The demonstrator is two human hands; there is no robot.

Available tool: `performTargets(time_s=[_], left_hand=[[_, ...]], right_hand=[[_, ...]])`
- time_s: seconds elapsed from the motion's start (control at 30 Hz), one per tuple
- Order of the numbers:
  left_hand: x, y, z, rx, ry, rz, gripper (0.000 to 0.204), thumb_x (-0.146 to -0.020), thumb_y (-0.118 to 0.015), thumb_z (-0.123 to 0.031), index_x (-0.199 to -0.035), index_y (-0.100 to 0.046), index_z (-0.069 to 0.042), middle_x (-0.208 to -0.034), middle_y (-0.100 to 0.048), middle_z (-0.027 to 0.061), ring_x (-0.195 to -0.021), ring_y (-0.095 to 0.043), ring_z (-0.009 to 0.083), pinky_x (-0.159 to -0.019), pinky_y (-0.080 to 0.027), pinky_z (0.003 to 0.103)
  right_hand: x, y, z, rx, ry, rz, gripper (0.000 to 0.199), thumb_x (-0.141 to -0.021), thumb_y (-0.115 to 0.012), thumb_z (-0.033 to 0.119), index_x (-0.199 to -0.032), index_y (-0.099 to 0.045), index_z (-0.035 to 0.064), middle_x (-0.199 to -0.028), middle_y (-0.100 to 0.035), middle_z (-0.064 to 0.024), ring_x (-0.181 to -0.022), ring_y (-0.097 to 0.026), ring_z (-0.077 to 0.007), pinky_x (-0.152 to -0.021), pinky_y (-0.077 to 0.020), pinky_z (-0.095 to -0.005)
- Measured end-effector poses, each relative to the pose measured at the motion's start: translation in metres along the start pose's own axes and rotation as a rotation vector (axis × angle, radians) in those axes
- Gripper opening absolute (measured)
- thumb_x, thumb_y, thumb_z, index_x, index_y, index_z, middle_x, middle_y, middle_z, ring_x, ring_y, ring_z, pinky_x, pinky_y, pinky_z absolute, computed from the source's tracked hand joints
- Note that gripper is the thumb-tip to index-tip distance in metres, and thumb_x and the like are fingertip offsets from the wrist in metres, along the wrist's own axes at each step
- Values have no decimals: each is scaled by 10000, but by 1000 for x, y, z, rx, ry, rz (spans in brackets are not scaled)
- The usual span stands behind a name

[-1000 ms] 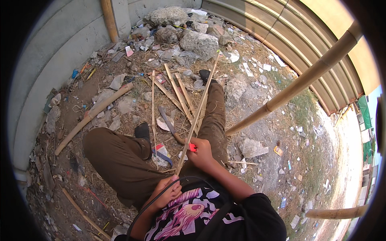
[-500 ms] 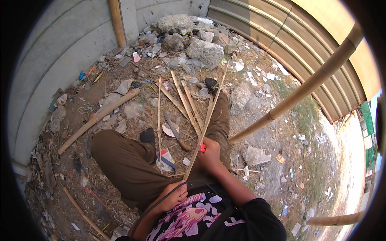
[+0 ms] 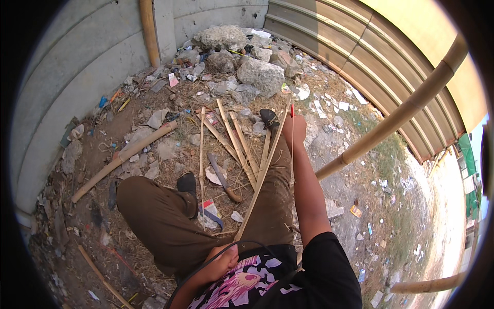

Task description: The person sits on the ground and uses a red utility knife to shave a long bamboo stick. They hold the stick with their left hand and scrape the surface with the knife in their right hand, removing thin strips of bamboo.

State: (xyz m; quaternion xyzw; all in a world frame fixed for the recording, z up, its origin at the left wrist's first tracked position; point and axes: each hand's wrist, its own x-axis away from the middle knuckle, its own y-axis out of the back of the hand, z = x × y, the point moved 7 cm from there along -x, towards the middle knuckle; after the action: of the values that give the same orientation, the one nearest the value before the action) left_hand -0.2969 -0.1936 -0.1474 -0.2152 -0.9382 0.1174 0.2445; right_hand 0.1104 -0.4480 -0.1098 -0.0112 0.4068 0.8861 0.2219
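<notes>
A long split bamboo strip (image 3: 263,172) slants up from my lap, along my right leg, to beside my right foot. My left hand (image 3: 222,261) is closed at my waist around the strip's near end. At the strip's far end is my right hand (image 3: 294,129), arm stretched out, closed on a small red tool (image 3: 293,109) whose kind I cannot make out. A thin pale sliver (image 3: 293,147) runs down beside that hand. Between my legs, a large knife (image 3: 222,175) with a dark blade and wooden handle lies on the ground.
Several split bamboo pieces (image 3: 234,131) lie between my feet. A thick bamboo pole (image 3: 126,159) rests at the left; another bamboo pole (image 3: 391,121) slants across the right. Rocks (image 3: 260,77) and litter lie before a concrete wall (image 3: 87,67) and a metal sheet fence (image 3: 350,41).
My right hand has moved away from me, from the strip's near part to its far end, with the red tool. The left hand stays at my waist.
</notes>
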Motion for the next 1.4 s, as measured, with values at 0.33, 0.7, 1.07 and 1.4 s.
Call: performTargets(time_s=[0.33,0.7,1.07,1.4], left_hand=[[-2,7,-4,284,27,-70,307,-1086,-416,-231,-820,-420,-78,-643,-380,-19,-562,-339,66,-513,-300,228],[1,2,-7,133,-6,-55,318,-1090,-418,-273,-838,-417,-80,-663,-368,-47,-573,-331,49,-525,-291,231],[1,0,-12,81,-32,-59,343,-1100,-384,-281,-802,-396,-111,-639,-373,-37,-567,-324,50,-517,-285,237],[-2,5,-7,145,-44,-120,361,-1092,-410,-290,-796,-421,-85,-621,-376,-20,-548,-331,70,-505,-289,248]], right_hand=[[101,37,8,-135,180,174,336,-902,-613,314,-802,-666,-2,-661,-612,-232,-631,-625,-409,-616,-472,-472],[261,36,22,-160,593,41,307,-942,-603,164,-651,-552,79,-553,-543,-135,-474,-566,-344,-461,-435,-453],[151,18,19,-135,347,-120,224,-917,-597,200,-766,-627,38,-646,-608,-197,-625,-617,-423,-580,-480,-498],[76,11,33,-204,149,47,305,-885,-581,281,-813,-687,4,-770,-648,-262,-720,-633,-457,-651,-486,-500]])
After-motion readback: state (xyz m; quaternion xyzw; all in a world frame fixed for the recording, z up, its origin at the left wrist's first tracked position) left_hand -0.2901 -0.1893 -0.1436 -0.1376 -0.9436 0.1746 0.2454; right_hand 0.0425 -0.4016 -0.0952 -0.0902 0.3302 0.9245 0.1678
